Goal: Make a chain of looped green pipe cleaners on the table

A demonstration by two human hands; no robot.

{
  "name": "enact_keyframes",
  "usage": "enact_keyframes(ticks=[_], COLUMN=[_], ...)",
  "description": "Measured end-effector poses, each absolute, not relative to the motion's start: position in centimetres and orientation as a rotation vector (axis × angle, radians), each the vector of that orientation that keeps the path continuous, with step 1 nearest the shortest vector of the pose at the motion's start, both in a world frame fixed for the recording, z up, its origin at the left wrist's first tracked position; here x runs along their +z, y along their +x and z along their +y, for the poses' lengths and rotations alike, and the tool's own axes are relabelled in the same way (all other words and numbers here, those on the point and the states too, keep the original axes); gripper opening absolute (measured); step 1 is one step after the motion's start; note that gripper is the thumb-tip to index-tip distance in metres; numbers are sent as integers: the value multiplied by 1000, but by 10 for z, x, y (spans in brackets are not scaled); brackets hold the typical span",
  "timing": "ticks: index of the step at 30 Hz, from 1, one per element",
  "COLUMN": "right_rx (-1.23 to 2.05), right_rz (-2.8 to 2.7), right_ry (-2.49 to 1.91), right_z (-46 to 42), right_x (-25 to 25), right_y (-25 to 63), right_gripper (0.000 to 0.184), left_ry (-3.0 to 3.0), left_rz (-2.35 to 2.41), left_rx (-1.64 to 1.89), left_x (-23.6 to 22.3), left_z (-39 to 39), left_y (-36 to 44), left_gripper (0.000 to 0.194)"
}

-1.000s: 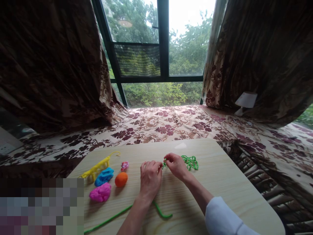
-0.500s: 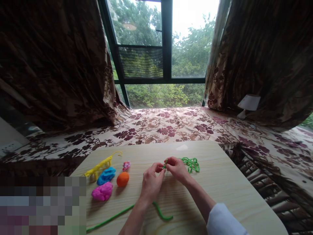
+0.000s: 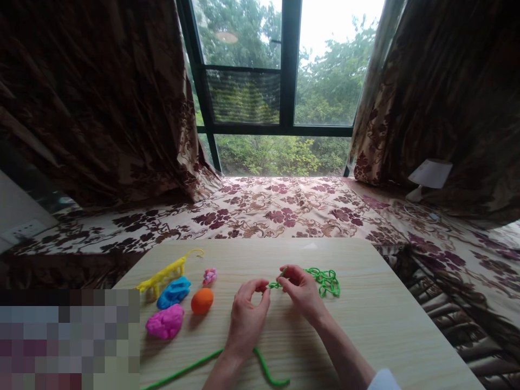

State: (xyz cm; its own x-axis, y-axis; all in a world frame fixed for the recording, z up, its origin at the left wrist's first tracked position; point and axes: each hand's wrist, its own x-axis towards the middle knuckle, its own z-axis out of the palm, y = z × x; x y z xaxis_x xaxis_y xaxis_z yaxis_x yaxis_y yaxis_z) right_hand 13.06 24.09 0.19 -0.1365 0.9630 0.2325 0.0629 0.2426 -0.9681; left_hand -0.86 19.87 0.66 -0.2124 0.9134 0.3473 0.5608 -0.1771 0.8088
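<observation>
A chain of thin green clay loops point(image 3: 326, 280) runs from between my hands to a tangle on the table right of them. My left hand point(image 3: 248, 314) has thumb and index finger pinched at the chain's left end. With its fingertips, my right hand point(image 3: 304, 297) grips the chain a little further along, part of which the fingers hide. Below, a long green clay strand point(image 3: 190, 366) lies on the table and passes under my left forearm, its bent end showing between my arms.
On the left of the wooden table point(image 3: 365, 336) are an orange ball point(image 3: 202, 301), a pink lump point(image 3: 166, 322), a blue lump point(image 3: 174, 292), a yellow comb-like piece point(image 3: 164, 273) and a small pink mixed piece point(image 3: 209, 277). A lamp point(image 3: 430, 174) stands far right, by the curtain.
My hands have drawn slightly apart, and a short stretch of green chain now shows between them. The whole view has shifted a little.
</observation>
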Motion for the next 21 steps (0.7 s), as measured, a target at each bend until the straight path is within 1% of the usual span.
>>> enact_keyframes(ticks=[4, 8, 15, 21], right_rx=[1012, 966, 895, 912], right_rz=[-1509, -1584, -1619, -1607], right_ry=[-1050, -1051, -1068, -1042], right_z=[240, 237, 238, 238], right_x=[0, 2, -1, 0], right_y=[130, 130, 131, 133], right_gripper=[14, 13, 13, 15], left_ry=[1583, 1521, 1468, 1452], left_rz=[1724, 1681, 1595, 1532], left_rx=[1341, 1325, 1307, 1302], left_x=[4, 5, 5, 4], left_z=[198, 199, 198, 197], left_y=[-10, -10, -7, -8], left_gripper=[14, 15, 18, 20])
